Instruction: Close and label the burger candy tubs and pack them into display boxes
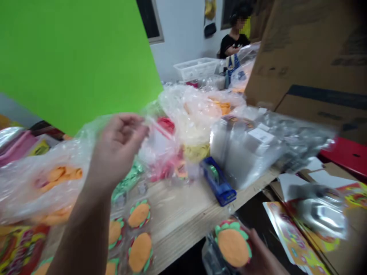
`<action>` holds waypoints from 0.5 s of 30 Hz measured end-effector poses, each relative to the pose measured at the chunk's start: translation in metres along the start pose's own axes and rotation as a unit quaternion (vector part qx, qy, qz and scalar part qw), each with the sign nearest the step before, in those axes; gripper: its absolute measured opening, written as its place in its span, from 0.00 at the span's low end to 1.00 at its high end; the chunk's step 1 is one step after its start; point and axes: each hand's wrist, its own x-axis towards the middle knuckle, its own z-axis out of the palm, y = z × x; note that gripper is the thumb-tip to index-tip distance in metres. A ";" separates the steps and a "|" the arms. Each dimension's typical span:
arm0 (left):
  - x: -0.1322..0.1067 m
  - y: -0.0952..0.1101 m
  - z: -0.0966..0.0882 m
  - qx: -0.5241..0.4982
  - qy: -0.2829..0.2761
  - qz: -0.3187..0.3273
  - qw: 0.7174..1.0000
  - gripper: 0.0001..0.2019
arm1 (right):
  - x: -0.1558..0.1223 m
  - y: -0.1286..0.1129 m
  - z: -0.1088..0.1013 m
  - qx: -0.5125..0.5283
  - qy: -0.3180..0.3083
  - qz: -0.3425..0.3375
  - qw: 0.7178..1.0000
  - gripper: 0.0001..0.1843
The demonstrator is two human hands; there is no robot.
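Observation:
My left hand (119, 147) is raised over the table, its fingers curled and thumb pressed toward them. Blur and the plastic bag (160, 141) behind the fingertips hide what they hold, if anything. Low on the right, my right hand (262, 254) is wrapped round a toy burger (233, 244) with an orange bun and green frill, in clear plastic packaging. Several similar burgers (140, 252) in clear packaging lie on the table by my left forearm. A blue tape dispenser (219, 183) stands near the table's edge, between my hands.
Clear bags (186, 110) of coloured pieces cover the table's back. A stack of clear plastic sleeves (243, 149) stands beside the dispenser. A green panel (80, 53) rises at left, cardboard boxes (312, 57) at right. Another person (233, 42) works at the back.

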 end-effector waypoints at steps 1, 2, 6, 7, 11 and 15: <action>-0.013 -0.014 -0.003 -0.011 -0.088 -0.025 0.996 0.11 | 0.000 -0.005 -0.003 0.019 0.012 0.038 0.999 0.18; -0.024 -0.025 -0.003 -0.018 -0.176 -0.033 0.984 0.08 | 0.001 -0.010 -0.007 0.033 0.023 0.063 0.997 0.17; -0.058 -0.032 0.024 0.034 -0.422 0.116 0.898 0.10 | 0.000 -0.033 -0.012 0.054 0.063 0.071 0.994 0.14; -0.065 -0.027 0.035 0.051 -0.444 0.174 0.878 0.11 | -0.001 -0.038 -0.011 0.054 0.078 0.064 0.993 0.14; -0.105 -0.016 0.077 0.105 -0.452 0.342 0.817 0.07 | -0.008 -0.047 -0.003 0.070 0.096 0.027 0.993 0.17; -0.157 -0.049 0.102 0.127 -0.415 0.427 0.793 0.09 | -0.010 -0.041 0.015 0.101 0.066 0.022 0.992 0.16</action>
